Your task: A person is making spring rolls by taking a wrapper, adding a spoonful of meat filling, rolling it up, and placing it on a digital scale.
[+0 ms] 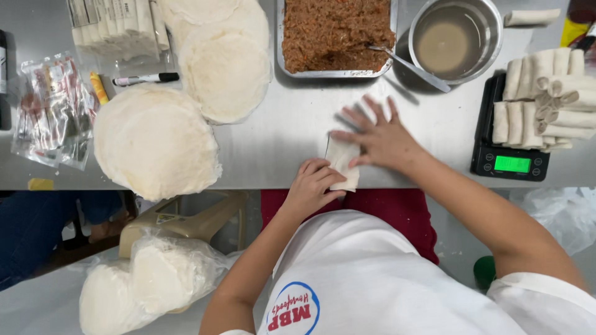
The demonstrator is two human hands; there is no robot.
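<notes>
Roll (343, 162) at table edge (261, 180), both hands on it

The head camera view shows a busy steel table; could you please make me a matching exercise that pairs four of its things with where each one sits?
Things:
1. wrapped roll
2. meat filling
3. finished rolls
4. marker pen

Places:
A. piled on the black scale at the right of the table
B. in the metal tray at the far edge
C. under the left hand and right hand
D. lying beside the round wrapper stacks, on the left

Pairs: 1-C, 2-B, 3-A, 4-D
</notes>
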